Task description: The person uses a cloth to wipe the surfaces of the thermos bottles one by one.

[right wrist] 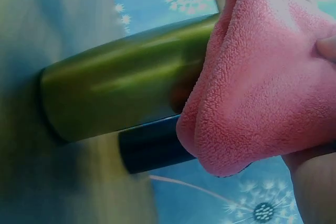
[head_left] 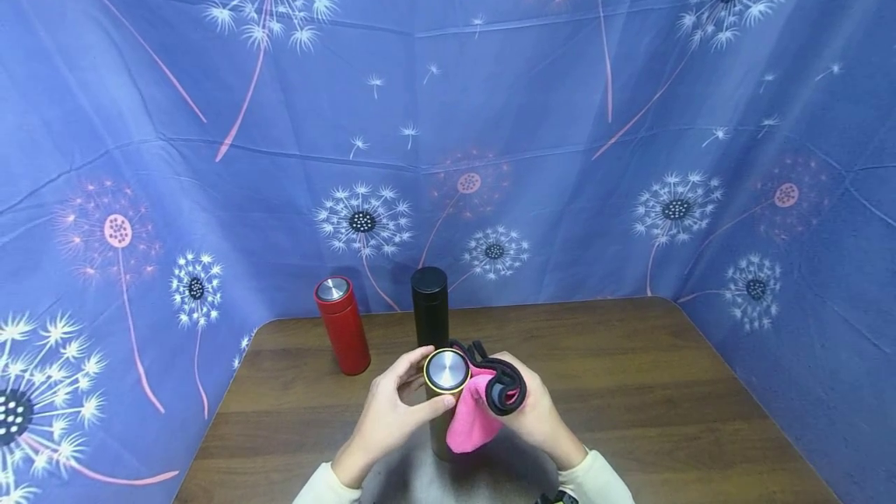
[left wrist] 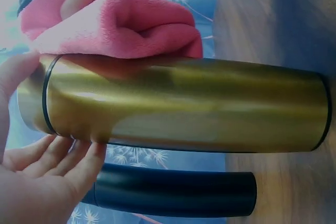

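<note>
A gold thermos flask (left wrist: 199, 103) with a silver-topped lid (head_left: 446, 370) stands upright near the table's front edge. My left hand (head_left: 392, 411) grips it near the top, thumb on the near side and fingers round the far side. A pink cloth (right wrist: 262, 77) with dark edging is bunched in my right hand (head_left: 535, 411). In the left wrist view, the cloth lies against the flask's side, close below the lid. The cloth covers part of the right hand's fingers. In the right wrist view, the flask's upper part is hidden behind the cloth.
Behind the gold flask stands a black thermos flask (head_left: 430, 306). A red thermos flask (head_left: 343, 329) with a silver lid top is farther left. All stand on a brown wooden table (head_left: 630, 379), with a blue dandelion-print cloth (head_left: 560, 177) hanging behind and at the sides.
</note>
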The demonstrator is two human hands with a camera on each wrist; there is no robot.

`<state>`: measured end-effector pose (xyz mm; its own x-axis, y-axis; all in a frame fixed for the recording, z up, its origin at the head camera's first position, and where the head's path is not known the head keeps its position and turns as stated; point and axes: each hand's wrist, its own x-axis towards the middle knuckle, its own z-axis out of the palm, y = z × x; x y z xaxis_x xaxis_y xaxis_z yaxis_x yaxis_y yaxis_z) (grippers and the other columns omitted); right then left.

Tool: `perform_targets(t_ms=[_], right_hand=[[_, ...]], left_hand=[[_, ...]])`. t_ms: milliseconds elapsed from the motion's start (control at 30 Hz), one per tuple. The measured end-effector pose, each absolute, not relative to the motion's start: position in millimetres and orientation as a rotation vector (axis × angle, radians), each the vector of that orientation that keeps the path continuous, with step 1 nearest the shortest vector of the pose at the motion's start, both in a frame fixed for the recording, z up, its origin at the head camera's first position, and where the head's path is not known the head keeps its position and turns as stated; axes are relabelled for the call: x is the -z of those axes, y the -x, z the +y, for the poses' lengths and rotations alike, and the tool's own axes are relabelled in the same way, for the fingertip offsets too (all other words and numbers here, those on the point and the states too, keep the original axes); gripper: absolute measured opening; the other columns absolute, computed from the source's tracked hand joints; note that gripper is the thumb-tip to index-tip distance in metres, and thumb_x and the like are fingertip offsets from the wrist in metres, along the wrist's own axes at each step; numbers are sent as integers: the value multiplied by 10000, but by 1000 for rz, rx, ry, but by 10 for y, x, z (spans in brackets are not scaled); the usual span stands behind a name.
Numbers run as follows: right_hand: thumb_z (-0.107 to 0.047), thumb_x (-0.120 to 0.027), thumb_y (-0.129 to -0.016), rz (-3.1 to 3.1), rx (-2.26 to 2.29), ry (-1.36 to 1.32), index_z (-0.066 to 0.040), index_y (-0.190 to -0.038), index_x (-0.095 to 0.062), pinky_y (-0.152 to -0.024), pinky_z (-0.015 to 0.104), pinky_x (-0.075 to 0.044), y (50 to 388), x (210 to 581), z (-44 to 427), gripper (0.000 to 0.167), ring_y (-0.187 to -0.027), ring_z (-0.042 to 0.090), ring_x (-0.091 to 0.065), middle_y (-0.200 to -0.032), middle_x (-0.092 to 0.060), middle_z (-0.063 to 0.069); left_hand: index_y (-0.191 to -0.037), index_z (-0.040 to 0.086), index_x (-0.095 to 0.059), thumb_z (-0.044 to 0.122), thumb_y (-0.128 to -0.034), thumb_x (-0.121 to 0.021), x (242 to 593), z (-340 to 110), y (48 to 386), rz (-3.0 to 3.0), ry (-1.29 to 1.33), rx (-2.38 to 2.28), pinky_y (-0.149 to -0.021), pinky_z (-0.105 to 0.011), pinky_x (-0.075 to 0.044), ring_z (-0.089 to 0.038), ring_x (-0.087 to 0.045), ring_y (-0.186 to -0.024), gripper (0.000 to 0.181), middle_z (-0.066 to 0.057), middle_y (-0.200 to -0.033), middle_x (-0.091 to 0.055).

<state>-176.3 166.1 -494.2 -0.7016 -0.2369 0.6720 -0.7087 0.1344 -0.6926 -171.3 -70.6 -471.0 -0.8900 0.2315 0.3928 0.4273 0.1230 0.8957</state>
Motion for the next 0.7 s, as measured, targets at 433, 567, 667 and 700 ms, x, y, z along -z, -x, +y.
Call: perform_targets(t_ms=[433, 567, 667, 700], right_hand=[[-26, -819, -814, -2116, -1598, -810, -139, -1189, -644, -850, 292, -542, 1686, 5374, 1662, 429, -969, 162, -671, -1070, -695, -8], [13, -821, -783, -2123, -1538, -787, -95, -1158, -648, -808, 290, -545, 1646, 5474, 1638, 427, -928, 133, -663, -1040, -695, -2], [28, -813, -767, -2119, -1515, -784, -61, -1124, -649, -776, 286, -543, 1590, 5437, 1615, 402, -896, 108, -652, -1015, -692, -14], [33, -809, -765, -2117, -1520, -786, -50, -1113, -650, -774, 287, -542, 1573, 5412, 1611, 391, -894, 106, -651, -1011, -692, -15]], left_hand=[[-1381, 152, -565, 248, -750, -907, 4752, -561, 1664, -2208, 614, 1850, -1014, -352, -448, -188, -593, -1210, 724, -1, -1269, -645], [-1387, 141, -511, 318, -715, -925, 4755, -480, 1643, -2214, 518, 1817, -996, -347, -472, -170, -614, -1168, 808, -13, -1226, -662], [-1337, 128, -516, 318, -702, -933, 4760, -450, 1644, -2187, 511, 1821, -978, -329, -486, -169, -629, -1147, 783, -10, -1198, -675], [-1318, 125, -528, 309, -708, -930, 4761, -447, 1647, -2172, 528, 1819, -976, -328, -489, -174, -633, -1140, 753, -10, -1191, -676]])
